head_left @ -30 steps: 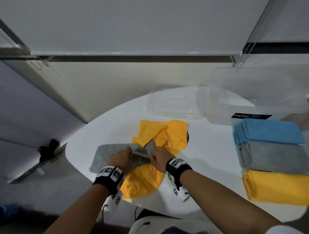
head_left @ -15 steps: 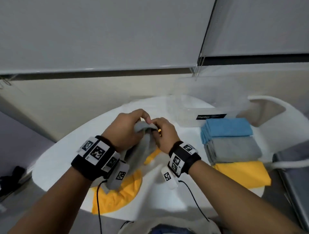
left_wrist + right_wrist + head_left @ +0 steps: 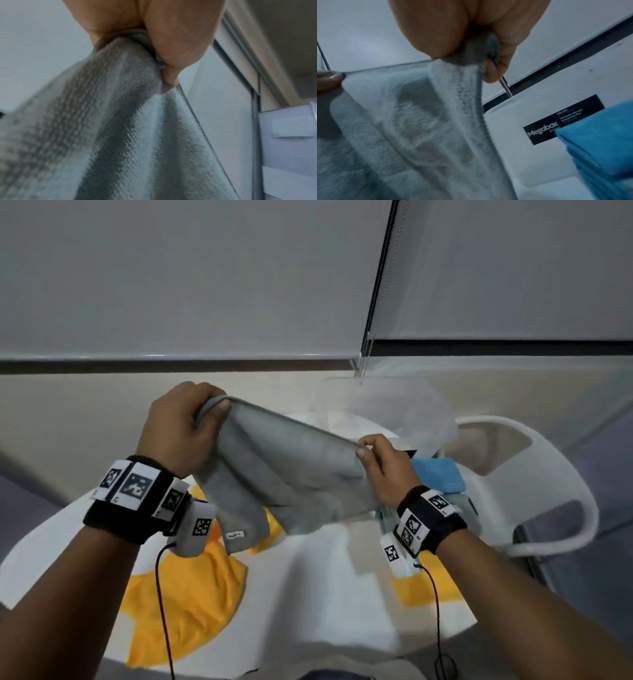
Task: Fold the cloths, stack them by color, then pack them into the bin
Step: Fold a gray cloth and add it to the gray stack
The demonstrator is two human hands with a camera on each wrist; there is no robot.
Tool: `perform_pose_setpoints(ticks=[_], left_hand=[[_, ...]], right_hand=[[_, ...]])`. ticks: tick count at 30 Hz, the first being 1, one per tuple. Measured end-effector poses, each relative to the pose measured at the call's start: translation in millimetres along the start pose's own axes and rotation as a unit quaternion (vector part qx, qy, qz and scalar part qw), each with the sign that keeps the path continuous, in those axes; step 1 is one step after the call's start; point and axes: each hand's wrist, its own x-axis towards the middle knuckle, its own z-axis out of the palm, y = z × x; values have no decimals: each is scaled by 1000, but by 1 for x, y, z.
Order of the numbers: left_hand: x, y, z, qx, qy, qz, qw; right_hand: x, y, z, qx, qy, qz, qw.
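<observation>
A grey cloth hangs in the air above the white table, stretched along its top hem between both hands. My left hand pinches its upper left corner. My right hand pinches the upper right corner. The cloth droops in loose folds, with a small white label near its lower left end. Under it a crumpled yellow cloth lies on the table. A folded blue stack and a folded yellow stack sit at the right, partly hidden by my right wrist.
A clear plastic bin with a black label stands at the back of the table behind the blue stack. A white chair stands to the right of the table. Roller blinds fill the background.
Both hands have lifted the grey cloth off the yellow one and moved apart, stretching its top edge out between them. The head view has tilted up and swung right.
</observation>
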Motion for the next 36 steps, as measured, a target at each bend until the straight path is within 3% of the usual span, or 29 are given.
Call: perform_pose_setpoints(ticks=[5, 11, 14, 17, 19, 21, 24, 27, 31, 36], left_hand=[[-22, -31, -5, 2, 12, -93, 996], [-33, -73, 14, -25, 15, -198, 980], [-17, -79, 15, -57, 32, -206, 976], [8, -63, -3, -121, 102, -184, 970], [14, -47, -16, -183, 151, -167, 957], [6, -34, -23, -233, 151, -165, 946], [-34, -40, -13, -252, 70, -187, 947], [-99, -73, 18, -254, -49, -254, 932], [-193, -111, 63, -204, -173, -352, 897], [-264, -123, 85, -180, -275, -427, 842]], right_hand=[[-9, 28, -22, 18, -97, -2, 995], [9, 43, -23, 179, 0, 110, 978], [29, 21, -27, 257, 49, 116, 958], [47, -5, -41, 336, 91, 96, 933], [50, -18, -51, 391, 91, 87, 912], [44, -20, -56, 408, 57, 95, 906], [15, 4, -43, 394, -19, 118, 911], [-30, 49, -12, 292, -130, 164, 933], [-94, 100, 31, 176, -275, 210, 921], [-143, 114, 59, 29, -424, 223, 877]])
